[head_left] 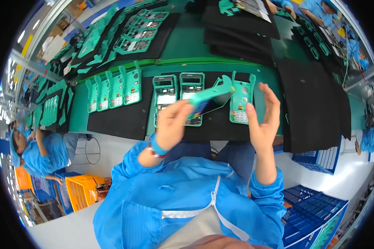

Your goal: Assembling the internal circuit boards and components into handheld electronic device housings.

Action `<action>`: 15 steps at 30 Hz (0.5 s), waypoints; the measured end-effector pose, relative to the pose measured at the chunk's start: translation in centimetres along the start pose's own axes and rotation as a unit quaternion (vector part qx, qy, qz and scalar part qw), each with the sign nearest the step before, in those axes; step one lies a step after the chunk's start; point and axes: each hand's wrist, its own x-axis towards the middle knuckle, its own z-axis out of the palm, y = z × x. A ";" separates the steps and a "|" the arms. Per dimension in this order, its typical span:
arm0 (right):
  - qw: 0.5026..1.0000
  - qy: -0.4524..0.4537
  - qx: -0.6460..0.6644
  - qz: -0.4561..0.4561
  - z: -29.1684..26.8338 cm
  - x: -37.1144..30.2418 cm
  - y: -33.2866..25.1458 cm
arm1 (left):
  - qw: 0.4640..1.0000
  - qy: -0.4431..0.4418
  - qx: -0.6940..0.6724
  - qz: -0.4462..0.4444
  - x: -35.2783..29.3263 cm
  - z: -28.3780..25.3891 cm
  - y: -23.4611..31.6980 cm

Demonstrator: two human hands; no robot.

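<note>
My left hand [172,124] is closed on one end of a green plastic device housing [212,94], held tilted above the mat and slightly blurred. My right hand [265,126] is open, its thumb and fingers apart. Its thumb overlaps the right edge of another green housing with a keypad [239,101]; whether they touch I cannot tell. Below and left of the held piece lie two green housings with exposed circuit boards, the left one [165,94] and the right one [192,85]. The held piece and my left hand partly cover them.
Several keypad housings [132,86] stand in a row at left on a black mat [119,123]. Stacked black mats [313,108] hang over the right edge. More housings with boards [139,35] lie beyond the green ledge. Blue crates [311,211] and an orange crate [81,193] flank me. Co-workers sit nearby.
</note>
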 end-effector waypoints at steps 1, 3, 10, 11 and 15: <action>1.000 -0.008 0.021 0.019 0.0 -0.3 -0.3 | 0.989 -0.057 -0.138 0.009 0.3 -1.8 -0.4; 0.989 -0.050 0.065 0.120 0.0 -1.1 -1.2 | 0.916 -0.077 -0.394 -0.006 -1.2 -1.0 -0.8; 0.955 -0.163 0.087 0.231 0.7 -1.0 -4.4 | 0.802 -0.117 -0.561 -0.166 -4.2 -0.8 -4.2; 0.964 -0.151 0.055 0.210 1.0 -1.6 -4.4 | 0.817 -0.078 -0.541 -0.183 -4.8 -0.6 -4.0; 0.957 -0.164 0.040 0.237 1.1 -1.9 -4.7 | 0.758 -0.106 -0.608 -0.209 -5.9 -1.1 -5.7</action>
